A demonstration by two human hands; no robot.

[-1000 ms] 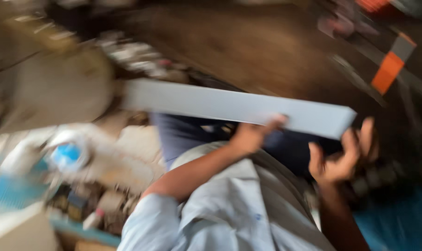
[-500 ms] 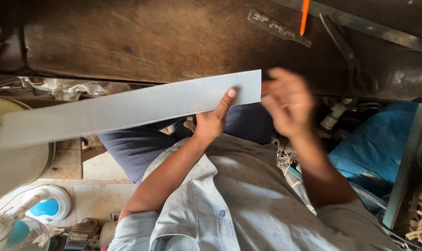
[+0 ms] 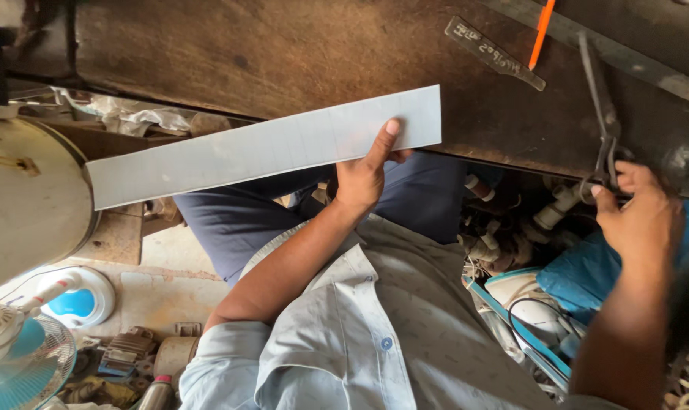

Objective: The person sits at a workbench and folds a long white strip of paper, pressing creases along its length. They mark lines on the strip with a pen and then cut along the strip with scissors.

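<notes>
From my remote seat I saw the long grey strip [image 3: 264, 146] lying with its long axis nearly level across the view, its right end tilted slightly higher than its left end, which pointed toward the round metal drum [image 3: 25, 205]. It was held in the air over the person's lap, its upper edge overlapping the dark wooden workbench [image 3: 283, 53]. The strip looked flat, thin and pale grey, with faint grid lines on its face and square-cut ends. The left hand [image 3: 363, 178] gripped it near the right end, thumb laid up the front face and the fingers tucked behind, forearm rising from the grey shirt. The right hand [image 3: 640, 216] was stretched well apart to the right, fingers curled around the loop handles of the metal shears [image 3: 602, 114], whose blades ran up and away across the bench, just right of an orange pencil [image 3: 542, 34].
</notes>
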